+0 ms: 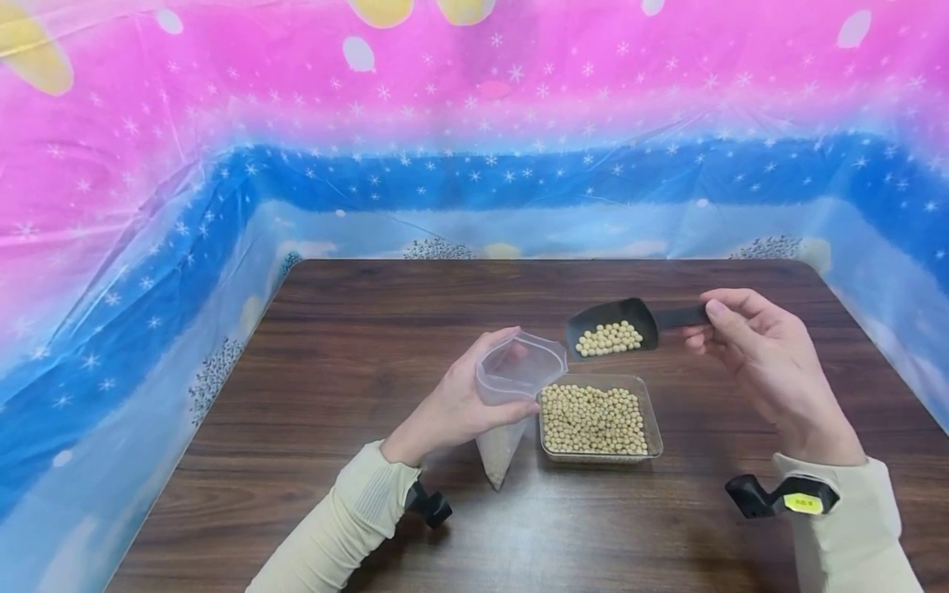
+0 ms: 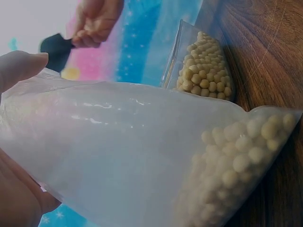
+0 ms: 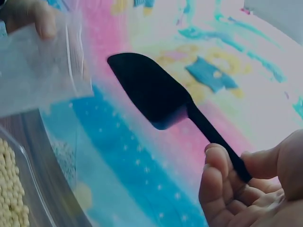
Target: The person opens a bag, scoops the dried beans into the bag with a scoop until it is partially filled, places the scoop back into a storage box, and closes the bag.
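My left hand [image 1: 467, 395] grips a translucent plastic bag [image 2: 109, 137] near its mouth, which gapes upward. Pale round beans [image 2: 236, 161] fill the bag's lower end, and its bottom corner meets the table in the left wrist view. Between thumb and fingers, my right hand [image 1: 771, 362] pinches the handle of a black scoop [image 1: 645, 317]. A small heap of beans [image 1: 610, 338] lies in the scoop, which is raised just right of the bag's mouth. Below the scoop sits a clear rectangular container [image 1: 654, 420] holding many more of these beans.
All of this is on or above a dark wood-grain table [image 1: 334, 346]. A pink and blue patterned cloth [image 1: 460, 173] hangs around its back and sides. A black wrist camera [image 1: 430, 504] is strapped at the left cuff, another device [image 1: 786, 497] at the right.
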The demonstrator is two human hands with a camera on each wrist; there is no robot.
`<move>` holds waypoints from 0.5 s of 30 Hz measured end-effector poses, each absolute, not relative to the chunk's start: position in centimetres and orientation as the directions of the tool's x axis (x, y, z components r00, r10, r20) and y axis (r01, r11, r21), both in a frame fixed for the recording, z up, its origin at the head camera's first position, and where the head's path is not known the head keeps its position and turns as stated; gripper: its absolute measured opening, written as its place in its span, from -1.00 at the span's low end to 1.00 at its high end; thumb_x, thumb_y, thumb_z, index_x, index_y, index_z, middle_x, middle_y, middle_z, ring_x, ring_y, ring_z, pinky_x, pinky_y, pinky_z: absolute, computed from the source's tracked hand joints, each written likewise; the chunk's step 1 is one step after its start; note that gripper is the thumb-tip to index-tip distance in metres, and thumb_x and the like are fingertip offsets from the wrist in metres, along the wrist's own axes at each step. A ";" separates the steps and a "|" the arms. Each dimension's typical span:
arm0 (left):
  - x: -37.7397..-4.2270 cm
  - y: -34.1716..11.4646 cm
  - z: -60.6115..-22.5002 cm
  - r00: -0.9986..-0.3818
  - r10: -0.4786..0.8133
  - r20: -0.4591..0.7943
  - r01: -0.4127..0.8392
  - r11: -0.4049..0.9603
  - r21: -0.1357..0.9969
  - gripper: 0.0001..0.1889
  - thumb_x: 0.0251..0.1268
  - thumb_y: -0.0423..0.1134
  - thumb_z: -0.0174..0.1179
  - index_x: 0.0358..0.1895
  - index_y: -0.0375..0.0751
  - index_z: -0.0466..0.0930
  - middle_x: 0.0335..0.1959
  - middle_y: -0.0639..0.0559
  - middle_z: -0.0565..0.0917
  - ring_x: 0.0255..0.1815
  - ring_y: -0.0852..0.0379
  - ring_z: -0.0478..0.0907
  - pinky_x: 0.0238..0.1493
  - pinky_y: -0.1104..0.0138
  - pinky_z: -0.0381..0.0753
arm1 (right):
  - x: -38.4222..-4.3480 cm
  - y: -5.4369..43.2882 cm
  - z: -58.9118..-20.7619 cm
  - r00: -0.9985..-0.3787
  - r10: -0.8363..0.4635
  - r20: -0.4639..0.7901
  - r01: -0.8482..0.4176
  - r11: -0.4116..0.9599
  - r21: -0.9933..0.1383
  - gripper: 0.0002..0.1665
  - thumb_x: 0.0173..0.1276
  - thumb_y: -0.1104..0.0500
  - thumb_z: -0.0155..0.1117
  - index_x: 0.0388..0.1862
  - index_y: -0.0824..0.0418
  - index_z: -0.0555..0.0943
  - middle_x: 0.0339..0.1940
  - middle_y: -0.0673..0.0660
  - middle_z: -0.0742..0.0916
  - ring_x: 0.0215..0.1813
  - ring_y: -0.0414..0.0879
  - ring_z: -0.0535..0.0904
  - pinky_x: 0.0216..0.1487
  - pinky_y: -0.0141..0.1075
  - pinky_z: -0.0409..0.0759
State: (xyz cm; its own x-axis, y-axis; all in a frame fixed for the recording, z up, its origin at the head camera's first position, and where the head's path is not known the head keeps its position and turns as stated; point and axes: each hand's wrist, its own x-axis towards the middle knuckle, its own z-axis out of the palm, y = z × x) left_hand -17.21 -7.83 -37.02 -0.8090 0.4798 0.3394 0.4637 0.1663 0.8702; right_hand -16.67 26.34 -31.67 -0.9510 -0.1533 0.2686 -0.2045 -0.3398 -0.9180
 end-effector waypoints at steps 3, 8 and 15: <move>-17.2 -7.8 -36.9 -0.810 0.481 0.336 0.459 0.163 0.874 -0.14 0.02 -0.25 0.50 0.42 -0.08 0.22 0.13 0.08 0.51 0.05 0.12 0.54 0.04 0.22 0.61 | -15.9 25.2 -31.0 -0.946 -0.119 0.301 -0.245 -0.343 -0.907 -0.81 0.48 0.39 0.02 0.01 0.40 0.49 -0.34 0.23 0.76 -0.31 -0.06 0.71 -0.21 -0.32 0.68; -17.2 -7.8 -36.9 -0.809 0.484 0.332 0.454 0.156 0.877 -0.14 0.01 -0.26 0.50 0.41 -0.13 0.22 0.13 0.08 0.52 0.06 0.12 0.55 0.05 0.23 0.60 | -14.9 23.4 -30.4 -0.927 -0.115 0.358 -0.315 -0.281 -0.907 -0.81 0.46 0.43 0.03 0.00 0.41 0.50 -0.36 0.24 0.76 -0.31 -0.05 0.72 -0.20 -0.28 0.69; -17.1 -7.8 -36.8 -0.804 0.490 0.336 0.455 0.145 0.878 -0.13 0.00 -0.27 0.50 0.41 -0.11 0.22 0.14 0.08 0.50 0.07 0.11 0.55 0.05 0.25 0.61 | -14.2 22.1 -30.0 -0.902 -0.038 0.430 -0.430 -0.026 -0.903 -0.81 0.39 0.44 0.15 -0.04 0.44 0.53 -0.43 0.18 0.76 -0.37 -0.10 0.73 -0.25 -0.34 0.69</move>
